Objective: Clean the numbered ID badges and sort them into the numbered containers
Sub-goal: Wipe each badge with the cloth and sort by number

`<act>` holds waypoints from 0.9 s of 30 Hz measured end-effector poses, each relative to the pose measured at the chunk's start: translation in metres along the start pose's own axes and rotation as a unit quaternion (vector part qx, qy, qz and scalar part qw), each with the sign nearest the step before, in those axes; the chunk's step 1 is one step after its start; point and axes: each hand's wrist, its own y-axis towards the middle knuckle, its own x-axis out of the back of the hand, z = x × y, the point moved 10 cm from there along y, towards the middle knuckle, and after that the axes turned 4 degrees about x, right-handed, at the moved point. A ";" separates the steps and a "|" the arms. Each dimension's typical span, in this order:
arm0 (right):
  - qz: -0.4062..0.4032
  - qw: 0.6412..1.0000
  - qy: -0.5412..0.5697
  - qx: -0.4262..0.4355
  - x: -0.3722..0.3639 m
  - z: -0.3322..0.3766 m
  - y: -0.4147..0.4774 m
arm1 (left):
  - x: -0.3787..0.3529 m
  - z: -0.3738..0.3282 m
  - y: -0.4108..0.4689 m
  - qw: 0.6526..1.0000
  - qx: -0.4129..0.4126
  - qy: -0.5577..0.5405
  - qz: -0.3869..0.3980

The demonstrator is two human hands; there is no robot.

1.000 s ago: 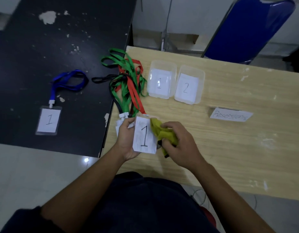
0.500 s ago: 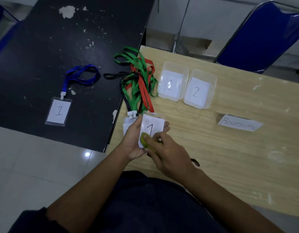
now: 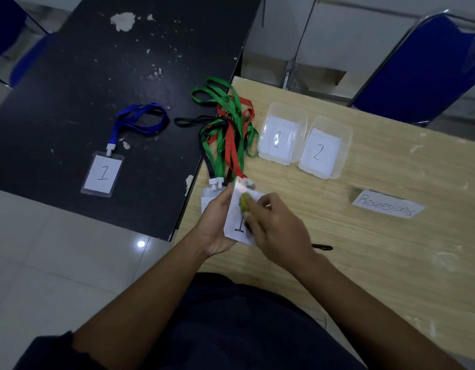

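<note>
While our left hand (image 3: 215,222) grips the badge (image 3: 235,228) marked 1 by its left edge, low in the middle of the frame over the near edge of the wooden counter (image 3: 391,263), our right hand (image 3: 277,222) pinches a small yellow-green cloth (image 3: 244,202) and presses it to the upper part of the badge's face. We judge the step in hand to be the cleaning of this badge, with sorting not yet begun. The container marked 1 (image 3: 284,106) and the container marked 2 (image 3: 347,145) sit side by side right of centre, and we see only their paper labels inside. A red strap seems to run from the badge's clip up into the tangle of lanyards (image 3: 231,134), green, red and black, along the counter's left edge. The other badges (image 3: 207,194) lie just under our left hand, clipped to those straps. A blue-strap badge (image 3: 102,173), also marked 1, lies well apart on the black counter (image 3: 70,76) at the left of the frame. The next move, we think, calls for finishing the wipe, lifting the cloth away, and carrying the badge up and right to the container marked 1. Its strap must come free of the tangle first, or it may drag the other badges along.
</note>
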 end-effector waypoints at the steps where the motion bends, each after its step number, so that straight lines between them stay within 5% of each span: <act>1: -0.011 0.999 -0.009 -0.032 0.005 -0.010 0.008 | -0.003 -0.001 -0.001 1.000 -0.004 0.005 0.005; 7: 0.030 0.997 0.054 0.042 -0.008 0.040 -0.007 | -0.001 -0.006 -0.001 1.000 -0.007 -0.009 -0.004; 10: 0.059 0.996 0.000 0.074 -0.010 0.041 -0.014 | 0.008 -0.003 -0.003 1.000 -0.007 -0.003 -0.011; 16: -0.002 0.999 -0.022 -0.028 0.008 0.011 0.018 | 0.002 0.001 0.000 1.000 -0.007 0.006 -0.009; 22: 0.070 0.994 0.010 0.078 -0.013 0.045 -0.014 | 0.015 -0.005 0.000 1.000 -0.022 -0.014 -0.015; 27: 0.010 0.998 -0.030 -0.050 0.004 -0.003 0.026 | 0.006 0.002 0.004 1.000 -0.019 -0.005 -0.007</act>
